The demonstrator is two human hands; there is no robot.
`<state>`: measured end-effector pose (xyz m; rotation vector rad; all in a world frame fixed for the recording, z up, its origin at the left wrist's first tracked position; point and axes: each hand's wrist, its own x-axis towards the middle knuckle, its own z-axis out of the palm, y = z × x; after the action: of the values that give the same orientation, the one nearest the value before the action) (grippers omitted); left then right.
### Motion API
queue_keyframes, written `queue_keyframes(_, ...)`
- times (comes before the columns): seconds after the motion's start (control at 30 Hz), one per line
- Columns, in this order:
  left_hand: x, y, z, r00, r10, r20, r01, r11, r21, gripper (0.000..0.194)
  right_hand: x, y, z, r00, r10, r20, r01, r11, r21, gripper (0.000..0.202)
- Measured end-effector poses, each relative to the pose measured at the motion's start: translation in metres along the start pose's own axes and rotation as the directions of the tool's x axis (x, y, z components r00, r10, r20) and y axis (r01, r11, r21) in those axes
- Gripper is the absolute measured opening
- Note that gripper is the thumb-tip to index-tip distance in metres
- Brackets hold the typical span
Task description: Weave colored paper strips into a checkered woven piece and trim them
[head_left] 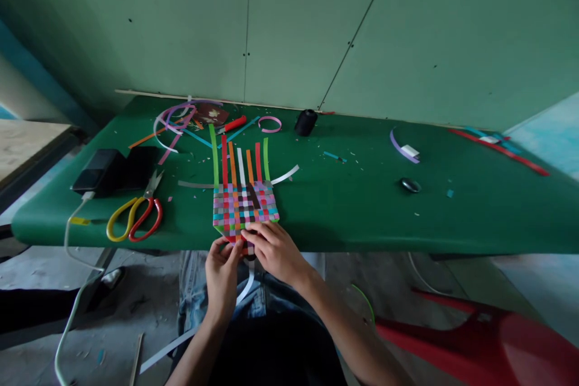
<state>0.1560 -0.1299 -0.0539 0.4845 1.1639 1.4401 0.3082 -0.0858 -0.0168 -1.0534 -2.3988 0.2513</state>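
Note:
A small woven piece of coloured plastic strips (226, 202) lies at the table's front edge. Green, red, orange and white strip ends stick up from its far side, and a white strip hangs from its near side over my lap. My left hand (222, 265) pinches the near left corner between thumb and fingers. Over the near right part, my right hand (274, 247) presses with bent fingers, its thumb hidden from view. Left of the piece lie scissors (147, 199) with one yellow and one red handle, blades apart.
On the green table (344, 211) are a black box (100, 172) with a white cable, a red-handled cutter (235, 123), a black thread spool (306, 122), a pink strip ring (270, 125) and a computer mouse (410, 185). A red chair (497, 338) stands at lower right.

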Motion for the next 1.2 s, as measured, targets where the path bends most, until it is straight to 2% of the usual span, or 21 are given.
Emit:
queue_keyframes(0.13, -0.006, 0.001, -0.009, 0.986, 0.164, 0.006, -0.163, 0.977, 0.136, 0.059, 0.005, -0.001, -0.005, 1.000, -0.001, -0.025, 0.001, 1.000, 0.019, 0.049)
queue_keyframes(0.2, -0.007, 0.005, -0.019, 0.947, 0.322, 0.012, -0.308, 0.891, 0.334, 0.052, 0.008, 0.000, -0.017, 0.995, -0.010, -0.100, 0.015, 0.999, 0.046, 0.044)
queue_keyframes(0.27, -0.003, 0.014, -0.027, 0.851, 0.520, 0.076, -0.465, 0.676, 0.572, 0.032, 0.020, 0.005, -0.038, 0.967, 0.025, -0.253, -0.003, 0.996, 0.085, 0.039)
queue_keyframes(0.33, 0.008, 0.030, -0.028, 0.724, 0.636, 0.267, -0.603, 0.395, 0.694, 0.017, 0.046, 0.015, -0.065, 0.903, 0.084, -0.421, -0.032, 0.991, 0.128, 0.034)
queue_keyframes(0.37, 0.016, 0.039, -0.025, 0.671, 0.631, 0.389, -0.662, 0.274, 0.698, 0.017, 0.064, 0.022, -0.077, 0.886, 0.107, -0.452, -0.047, 0.989, 0.141, 0.034)
queue_keyframes(0.4, 0.027, 0.049, -0.019, 0.630, 0.588, 0.508, -0.709, 0.168, 0.685, 0.021, 0.085, 0.031, -0.088, 0.890, 0.126, -0.439, -0.065, 0.986, 0.153, 0.034)
queue_keyframes(0.47, 0.051, 0.069, -0.003, 0.588, 0.446, 0.675, -0.755, 0.001, 0.656, 0.030, 0.130, 0.050, -0.099, 0.948, 0.112, -0.298, -0.062, 0.983, 0.174, 0.035)
queue_keyframes(0.53, 0.078, 0.084, 0.014, 0.577, 0.349, 0.738, -0.751, -0.129, 0.648, 0.036, 0.166, 0.067, -0.093, 0.997, 0.039, -0.060, -0.029, 0.987, 0.160, 0.028)
queue_keyframes(0.6, 0.102, 0.091, 0.026, 0.593, 0.300, 0.747, -0.720, -0.219, 0.659, 0.040, 0.180, 0.079, -0.073, 0.983, 0.017, 0.184, -0.035, 0.995, 0.092, 0.017)
queue_keyframes(0.67, 0.118, 0.093, 0.031, 0.611, 0.278, 0.741, -0.695, -0.260, 0.670, 0.042, 0.172, 0.082, -0.046, 0.960, 0.074, 0.269, -0.068, 0.997, -0.031, 0.008)
queue_keyframes(0.7, 0.123, 0.092, 0.031, 0.613, 0.272, 0.742, -0.691, -0.269, 0.670, 0.042, 0.162, 0.081, -0.034, 0.966, 0.069, 0.251, -0.049, 0.995, -0.084, 0.010)
queue_keyframes(0.77, 0.128, 0.089, 0.029, 0.607, 0.266, 0.749, -0.695, -0.280, 0.663, 0.042, 0.137, 0.075, -0.013, 0.989, 0.038, 0.145, -0.012, 0.984, -0.178, 0.018)
queue_keyframes(0.9, 0.125, 0.086, 0.023, 0.611, 0.273, 0.743, -0.697, -0.261, 0.668, 0.044, 0.102, 0.062, 0.004, 0.999, 0.022, 0.040, -0.013, 0.972, -0.233, 0.035)
queue_keyframes(1.03, 0.119, 0.088, 0.025, 0.641, 0.301, 0.706, -0.670, -0.228, 0.706, 0.045, 0.098, 0.057, 0.007, 0.999, 0.051, 0.009, -0.048, 0.973, -0.226, 0.039)
queue_keyframes(1.2, 0.122, 0.088, 0.032, 0.653, 0.287, 0.701, -0.649, -0.266, 0.713, 0.045, 0.107, 0.059, 0.010, 0.999, 0.036, 0.018, -0.030, 0.964, -0.263, 0.038)
